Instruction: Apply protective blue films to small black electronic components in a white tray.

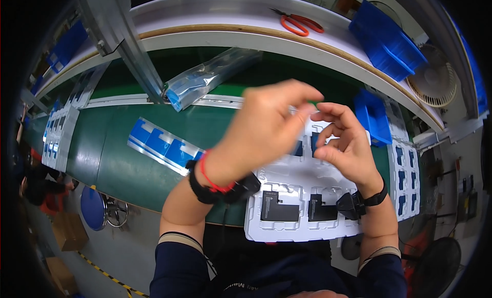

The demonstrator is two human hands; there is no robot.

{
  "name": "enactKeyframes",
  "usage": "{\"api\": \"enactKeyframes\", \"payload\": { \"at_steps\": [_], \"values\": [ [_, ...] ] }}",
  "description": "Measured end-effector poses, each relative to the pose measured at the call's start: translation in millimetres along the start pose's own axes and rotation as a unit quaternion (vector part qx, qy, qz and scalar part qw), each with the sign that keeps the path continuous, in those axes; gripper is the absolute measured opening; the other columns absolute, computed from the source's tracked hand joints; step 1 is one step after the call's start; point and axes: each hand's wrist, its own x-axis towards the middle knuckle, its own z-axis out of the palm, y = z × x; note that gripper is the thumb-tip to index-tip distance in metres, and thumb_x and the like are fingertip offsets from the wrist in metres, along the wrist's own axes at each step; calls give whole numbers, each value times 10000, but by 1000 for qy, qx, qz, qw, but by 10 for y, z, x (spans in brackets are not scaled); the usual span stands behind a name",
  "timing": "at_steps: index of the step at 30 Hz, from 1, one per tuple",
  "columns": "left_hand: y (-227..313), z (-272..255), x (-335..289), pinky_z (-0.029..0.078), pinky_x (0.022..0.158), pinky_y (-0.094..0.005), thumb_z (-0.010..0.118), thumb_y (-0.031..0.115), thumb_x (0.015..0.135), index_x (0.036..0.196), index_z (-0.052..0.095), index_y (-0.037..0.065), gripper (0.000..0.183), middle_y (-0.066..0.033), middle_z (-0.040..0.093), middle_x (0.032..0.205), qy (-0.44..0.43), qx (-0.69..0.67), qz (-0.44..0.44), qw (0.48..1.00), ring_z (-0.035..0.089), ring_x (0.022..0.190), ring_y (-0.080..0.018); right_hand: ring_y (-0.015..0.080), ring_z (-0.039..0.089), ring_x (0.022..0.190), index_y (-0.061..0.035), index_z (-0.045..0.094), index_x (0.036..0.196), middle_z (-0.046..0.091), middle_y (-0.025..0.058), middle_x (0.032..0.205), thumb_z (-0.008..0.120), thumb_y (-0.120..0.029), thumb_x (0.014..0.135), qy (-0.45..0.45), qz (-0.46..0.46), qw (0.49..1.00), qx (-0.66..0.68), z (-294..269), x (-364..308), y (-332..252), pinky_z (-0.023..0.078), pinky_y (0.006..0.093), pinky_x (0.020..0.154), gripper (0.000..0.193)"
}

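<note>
My left hand (pixel 271 126), smeared by motion, is over the upper left part of a white plastic tray (pixel 287 175). Its thumb and forefinger reach toward my right hand (pixel 348 144). The right fingers are loosely curled with the thumb apart from them, and I make out nothing between them. Flat black L-shaped parts that look like phone batteries lie in the tray's pockets: one black battery (pixel 279 208) at the near left, another battery (pixel 321 208) beside it. Parts farther back are mostly hidden behind my hands. A strip of blue adhesive pieces (pixel 163 144) lies left of the tray.
A clear plastic bag with a blue roll (pixel 197 83) lies behind the strip on the green bench (pixel 107 154). Red-handled pliers (pixel 297 24) and a blue bin (pixel 384 42) sit on the shelf. Another blue bin (pixel 372 116) and a filled tray (pixel 405 180) stand to the right.
</note>
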Motion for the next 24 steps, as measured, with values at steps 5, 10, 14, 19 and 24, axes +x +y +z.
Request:
{"api": "enactKeyframes", "payload": {
  "at_steps": [5, 10, 14, 19, 24],
  "values": [
    [65, 368, -166, 504, 685, -268, 635, -14, 792, 1079, 626, -2, 288, -134, 654, 972, -38, -25, 187, 981, 649, 801, -188, 86, 575, 741, 3, 605, 1025, 627, 33, 893, 735, -37, 745, 18, -60, 998, 16, -17, -270, -167, 462, 190, 594, 311],
    [279, 63, -188, 458, 869, -337, 673, -1, 728, 1056, 624, -19, 332, -186, 619, 1090, -20, 103, 209, 972, 603, 999, -275, 57, 566, 613, 20, 619, 991, 663, 72, 805, 566, -7, 863, 139, 43, 986, -85, -783, -1057, -311, 426, 174, 520, 142],
    [185, -17, -197, 444, 861, -309, 644, -25, 756, 1026, 642, 3, 272, -149, 621, 1105, 75, 164, 157, 971, 590, 1015, -234, 65, 523, 515, -1, 611, 968, 607, 36, 671, 577, -93, 887, 323, 105, 940, -29, -1649, -2472, 336, 401, 181, 479, 127],
    [174, -178, -310, 427, 866, -294, 609, -2, 818, 1130, 599, 13, 312, -116, 582, 1187, 105, 180, 91, 974, 544, 1079, -195, 99, 548, 474, 1, 608, 988, 640, 64, 701, 628, -131, 853, 414, 276, 850, 172, -1928, -4430, 1592, 423, 208, 405, 190],
    [-388, -678, -951, 372, 980, -377, 633, 180, 846, 1247, 515, 8, 452, -174, 518, 1278, 42, 409, -129, 903, 481, 1194, -292, 175, 558, 510, -42, 638, 829, 604, 64, 656, 491, -212, 876, 481, 469, 708, 217, -1467, -5549, 3845, 463, 302, 454, 230]
  ]
}}
